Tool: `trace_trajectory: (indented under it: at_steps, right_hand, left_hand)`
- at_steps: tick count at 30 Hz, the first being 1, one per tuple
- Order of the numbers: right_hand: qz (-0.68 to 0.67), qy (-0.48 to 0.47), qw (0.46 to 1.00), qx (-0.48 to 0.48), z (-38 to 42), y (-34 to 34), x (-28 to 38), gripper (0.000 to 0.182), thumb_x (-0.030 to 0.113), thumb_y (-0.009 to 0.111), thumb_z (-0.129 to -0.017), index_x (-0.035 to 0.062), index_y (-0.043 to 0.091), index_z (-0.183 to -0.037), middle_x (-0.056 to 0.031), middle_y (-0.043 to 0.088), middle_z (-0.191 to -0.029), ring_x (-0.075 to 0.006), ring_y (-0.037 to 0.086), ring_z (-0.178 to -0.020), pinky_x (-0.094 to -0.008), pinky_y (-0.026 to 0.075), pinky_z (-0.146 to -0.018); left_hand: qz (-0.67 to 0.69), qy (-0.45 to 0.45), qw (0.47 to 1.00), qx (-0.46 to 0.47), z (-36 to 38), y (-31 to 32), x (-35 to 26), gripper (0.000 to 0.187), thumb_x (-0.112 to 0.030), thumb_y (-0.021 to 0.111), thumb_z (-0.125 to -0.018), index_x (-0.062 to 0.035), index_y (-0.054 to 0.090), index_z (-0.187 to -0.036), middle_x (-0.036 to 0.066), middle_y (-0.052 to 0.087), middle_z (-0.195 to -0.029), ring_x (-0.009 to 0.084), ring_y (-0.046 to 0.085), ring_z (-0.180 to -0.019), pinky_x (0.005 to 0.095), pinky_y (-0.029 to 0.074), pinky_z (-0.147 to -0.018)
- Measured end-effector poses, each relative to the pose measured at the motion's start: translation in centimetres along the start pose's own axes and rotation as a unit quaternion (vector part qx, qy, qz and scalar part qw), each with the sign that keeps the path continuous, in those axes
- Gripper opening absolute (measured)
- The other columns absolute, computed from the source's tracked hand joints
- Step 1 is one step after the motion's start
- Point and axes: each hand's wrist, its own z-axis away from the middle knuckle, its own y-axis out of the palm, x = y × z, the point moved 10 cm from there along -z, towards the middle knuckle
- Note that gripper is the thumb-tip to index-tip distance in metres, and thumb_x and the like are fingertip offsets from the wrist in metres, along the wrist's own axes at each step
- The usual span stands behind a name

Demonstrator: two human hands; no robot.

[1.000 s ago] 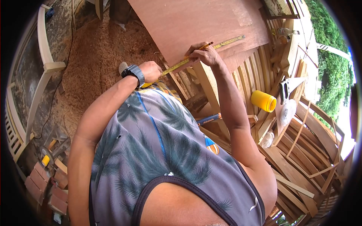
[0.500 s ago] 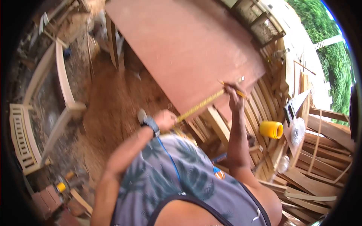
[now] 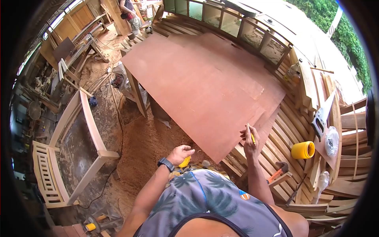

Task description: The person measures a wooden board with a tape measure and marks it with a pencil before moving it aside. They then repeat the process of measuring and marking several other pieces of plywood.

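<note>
My left hand (image 3: 181,154) is in front of the reddish-brown plywood sheet's near edge, its fingers curled. A yellow tape measure (image 3: 184,162) shows just under the palm, partly hidden by the hand, and no blade is out. Over the near right corner of the plywood sheet (image 3: 197,87), my right hand (image 3: 249,148) grips a yellow pencil (image 3: 253,138) between its fingers. A smaller panel edge or overlapping sheet shows beside that hand.
Stacked wooden boards (image 3: 282,136) support the sheet on the right. On them are a yellow jar (image 3: 303,150), a hammer (image 3: 279,170) and a handsaw (image 3: 323,114). A wooden frame (image 3: 92,122) stands left on the sawdust-covered floor. Another person (image 3: 130,14) is far off.
The tape blade that stretched between my hands across the sheet is gone from view. Both hands have come apart from that line, the right still with the pencil. My view has tilted up.
</note>
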Motion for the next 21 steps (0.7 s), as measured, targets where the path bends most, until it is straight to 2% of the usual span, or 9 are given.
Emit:
trace_trajectory:
  at_steps: [2, 4, 6, 10, 14, 17, 18, 19, 21]
  right_hand:
    - [-0.033, 0.045, 0.998, 0.026, 1.0, 1.5, -1.6, 0.022, 0.017, 0.052, -0.101, 0.0015, 0.062, -0.114, -0.0096, 0.068, -0.080, -0.0137, 0.063, -0.069, -0.0271, 0.051, -0.065]
    - [0.001, 0.021, 0.998, 0.051, 1.9, 3.1, -1.6, 0.021, 0.015, 0.053, -0.100, 0.0011, 0.061, -0.114, -0.0106, 0.068, -0.080, -0.0146, 0.065, -0.071, -0.0278, 0.052, -0.066]
    - [0.053, -0.017, 0.996, 0.072, 2.6, 4.9, -1.5, 0.021, 0.010, 0.058, -0.096, -0.0003, 0.060, -0.115, -0.0133, 0.070, -0.084, -0.0170, 0.068, -0.075, -0.0307, 0.054, -0.071]
    - [0.079, -0.008, 0.996, 0.047, 2.9, 7.1, -0.9, 0.024, 0.008, 0.064, -0.091, 0.0007, 0.061, -0.114, -0.0134, 0.071, -0.086, -0.0178, 0.068, -0.077, -0.0313, 0.054, -0.072]
    - [0.104, 0.012, 0.994, 0.015, 1.8, 9.5, -0.5, 0.026, 0.008, 0.066, -0.089, 0.0009, 0.061, -0.114, -0.0122, 0.070, -0.084, -0.0162, 0.067, -0.078, -0.0300, 0.052, -0.072]
    - [0.153, -0.012, 0.988, 0.011, 1.1, 12.9, 1.5, 0.025, 0.008, 0.066, -0.089, 0.0015, 0.062, -0.113, -0.0119, 0.070, -0.083, -0.0156, 0.067, -0.075, -0.0295, 0.053, -0.070]
    - [0.186, 0.046, 0.981, 0.043, 1.2, 14.6, 2.2, 0.034, 0.010, 0.070, -0.085, 0.0025, 0.061, -0.117, -0.0144, 0.070, -0.095, -0.0221, 0.067, -0.090, -0.0347, 0.052, -0.081]
    - [0.193, 0.048, 0.979, 0.046, 1.3, 16.1, 2.9, 0.034, 0.010, 0.070, -0.085, 0.0025, 0.061, -0.117, -0.0144, 0.070, -0.095, -0.0221, 0.067, -0.090, -0.0347, 0.052, -0.081]
    - [0.331, -0.200, 0.917, 0.097, 2.1, 21.2, 8.3, 0.050, 0.015, 0.076, -0.079, 0.0015, 0.057, -0.124, -0.0164, 0.065, -0.115, -0.0297, 0.057, -0.113, -0.0424, 0.045, -0.099]
  left_hand:
    - [0.120, -0.022, 0.992, 0.015, -0.2, -1.5, 0.2, 0.042, -0.023, 0.069, -0.092, 0.0026, 0.054, -0.122, 0.010, 0.066, -0.089, 0.0157, 0.066, -0.072, 0.0300, 0.055, -0.063]
    - [0.151, 0.020, 0.988, -0.006, -1.9, -4.9, -0.4, 0.037, -0.026, 0.066, -0.094, -0.0010, 0.056, -0.120, 0.008, 0.067, -0.091, 0.0153, 0.066, -0.077, 0.0298, 0.055, -0.068]
    - [0.183, 0.032, 0.982, -0.034, -3.5, -8.6, -1.7, 0.036, -0.030, 0.065, -0.095, -0.0035, 0.057, -0.117, 0.006, 0.068, -0.094, 0.0147, 0.066, -0.082, 0.0300, 0.055, -0.072]
    - [0.214, 0.054, 0.972, -0.077, -6.6, -15.8, -4.7, 0.040, -0.036, 0.060, -0.096, -0.0052, 0.056, -0.121, 0.008, 0.067, -0.101, 0.0196, 0.066, -0.080, 0.0336, 0.056, -0.070]
    - [0.277, 0.088, 0.954, -0.073, -10.6, -21.1, -6.1, 0.036, -0.033, 0.061, -0.096, -0.0059, 0.057, -0.121, 0.007, 0.065, -0.102, 0.0182, 0.066, -0.082, 0.0351, 0.057, -0.072]
    - [0.309, 0.082, 0.947, 0.028, -13.2, -21.6, -6.8, 0.024, -0.028, 0.062, -0.096, -0.0087, 0.059, -0.111, 0.002, 0.064, -0.096, 0.0141, 0.064, -0.082, 0.0336, 0.057, -0.069]
    - [0.304, 0.062, 0.950, 0.034, -13.5, -21.5, -6.8, 0.024, -0.029, 0.063, -0.095, -0.0084, 0.059, -0.107, 0.002, 0.063, -0.093, 0.0135, 0.062, -0.079, 0.0328, 0.055, -0.066]
    - [0.302, 0.041, 0.952, 0.040, -13.8, -21.0, -6.7, 0.024, -0.030, 0.064, -0.095, -0.0082, 0.059, -0.103, 0.001, 0.061, -0.089, 0.0128, 0.061, -0.077, 0.0321, 0.053, -0.063]
    - [0.212, 0.022, 0.977, 0.030, -12.0, -19.6, -10.2, 0.034, -0.034, 0.068, -0.092, -0.0021, 0.059, -0.097, 0.002, 0.061, -0.086, 0.0115, 0.058, -0.075, 0.0295, 0.050, -0.063]
